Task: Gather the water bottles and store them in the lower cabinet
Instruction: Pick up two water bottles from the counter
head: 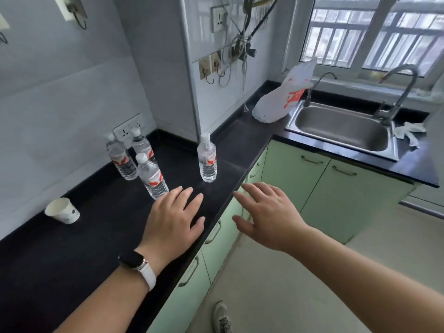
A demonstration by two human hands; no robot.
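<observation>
Your left grip [173,217] lay palm down over the front edge of the black table [72,260], fingers straight and a little spread, holding nothing. I could not tell whether it rested on the surface or hung just above it. A dark watch [134,261] on a white strap sat on that wrist. Your right grip [266,210] reached out beside it, past the table's edge and in front of the green lower cabinet doors [295,174]. Its fingers were also spread and empty.

All four water bottles stood upright on the table, none in your grips. Three formed a loose cluster to the left. The nearest bottle [152,177] stood just beyond your left fingertips. A second bottle [120,157] stood behind it to the left, and a third bottle [141,145] was close to the wall by a socket. The fourth bottle [207,159] stood alone, farther right and ahead of the gap between your grips. Each was clear with a white cap and a red and white label.

The cabinet doors that showed were closed. A paper cup [63,211] lay tilted on the table well left of your left grip. Farther along, a white and red plastic bag [281,99] slumped beside a steel sink [341,131], and a crumpled cloth [408,132] lay at the sink's right.
</observation>
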